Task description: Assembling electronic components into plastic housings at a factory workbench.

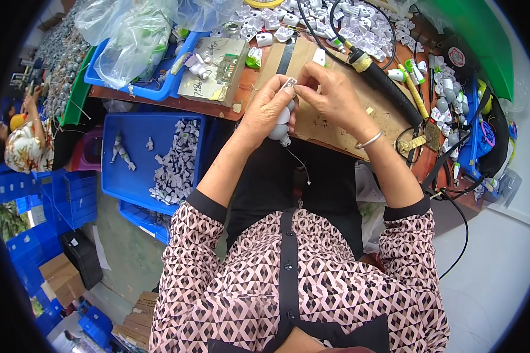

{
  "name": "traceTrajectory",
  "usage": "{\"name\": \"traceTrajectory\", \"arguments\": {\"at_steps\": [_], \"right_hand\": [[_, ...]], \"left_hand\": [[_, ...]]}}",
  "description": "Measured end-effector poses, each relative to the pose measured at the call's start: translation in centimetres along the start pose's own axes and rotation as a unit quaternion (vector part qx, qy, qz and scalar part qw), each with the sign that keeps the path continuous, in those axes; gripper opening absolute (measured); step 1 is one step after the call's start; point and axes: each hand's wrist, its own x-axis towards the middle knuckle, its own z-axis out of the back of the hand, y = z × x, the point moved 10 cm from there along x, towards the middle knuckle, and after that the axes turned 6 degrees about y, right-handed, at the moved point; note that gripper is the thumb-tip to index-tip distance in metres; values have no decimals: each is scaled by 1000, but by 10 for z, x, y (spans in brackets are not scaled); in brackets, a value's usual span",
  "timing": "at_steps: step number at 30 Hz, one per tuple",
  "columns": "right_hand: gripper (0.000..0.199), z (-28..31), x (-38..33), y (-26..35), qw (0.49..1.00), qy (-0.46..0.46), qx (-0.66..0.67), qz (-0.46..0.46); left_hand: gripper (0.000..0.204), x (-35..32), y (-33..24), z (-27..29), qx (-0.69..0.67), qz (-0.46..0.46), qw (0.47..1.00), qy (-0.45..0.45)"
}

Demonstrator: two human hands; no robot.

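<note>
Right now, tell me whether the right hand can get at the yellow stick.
Probably yes, though not straight across: the black cylindrical tool lies between the right hand and the yellow stick, so it would have to pass over. Its fingertips are also busy close to the small white piece.

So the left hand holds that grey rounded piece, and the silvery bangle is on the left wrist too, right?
Not quite: the head view shows the silvery bangle on the right wrist. The left hand does hold the grey rounded piece.
</note>
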Motion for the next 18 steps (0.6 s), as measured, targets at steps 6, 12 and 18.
{"name": "traceTrajectory", "arguments": {"at_steps": [6, 12, 18], "right_hand": [[9, 68, -2, -19, 991, -92, -93, -9], [22, 41, -18, -22, 963, -49, -252, -82], [23, 19, -13, -15, 971, -77, -225, 3]], "left_hand": [[19, -1, 1, 2, -11, -5, 1000, -5], [18, -2, -2, 2, -11, -16, 1000, -5], [18, -1, -2, 2, -2, -17, 1000, -7]]}}
